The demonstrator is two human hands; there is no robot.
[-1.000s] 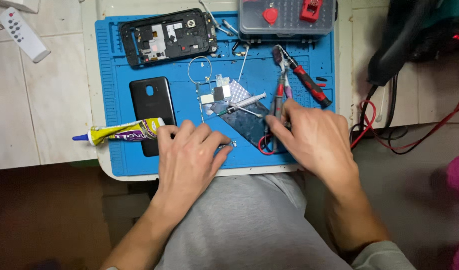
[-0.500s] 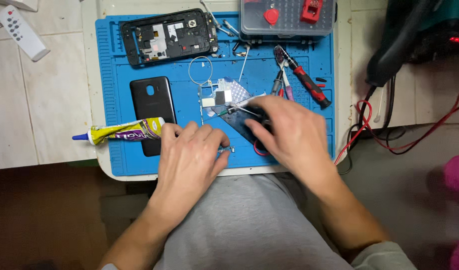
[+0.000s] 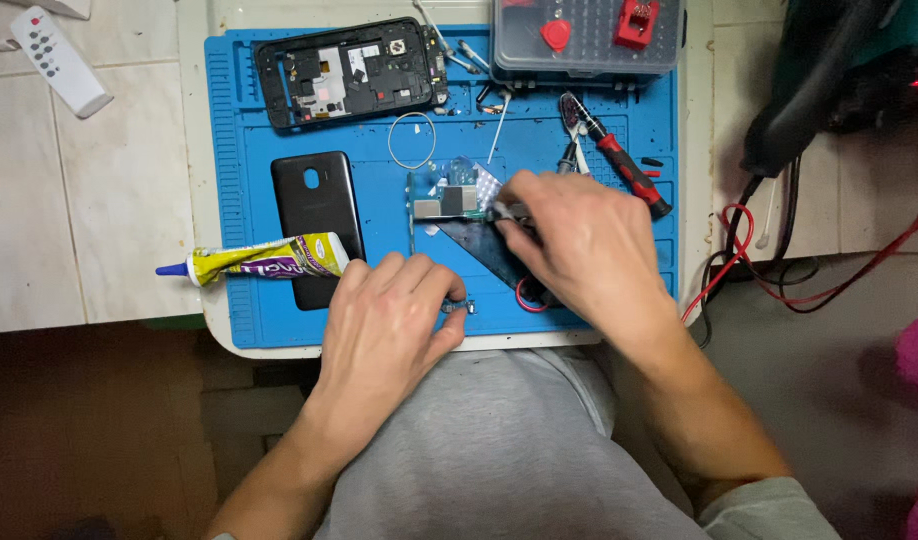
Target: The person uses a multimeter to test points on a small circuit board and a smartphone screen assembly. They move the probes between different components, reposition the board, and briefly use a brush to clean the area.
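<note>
On the blue mat (image 3: 599,150), my right hand (image 3: 579,245) pinches what looks like a thin tool at the light, fragile circuit board (image 3: 449,195), best held by its edges, while my left hand (image 3: 394,320) pinches a tiny part.

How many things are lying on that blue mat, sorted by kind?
Phone parts: 3 (opened phone frame, black back cover, circuit board)
Glue tubes: 1 (yellow glue tube)
Red-handled tools: 1 (red-handled tool)
Clear parts boxes: 1 (clear parts box)
Wire rings: 1 (thin wire ring)
Total: 7
Smaller bits are too tiny to count.
</note>
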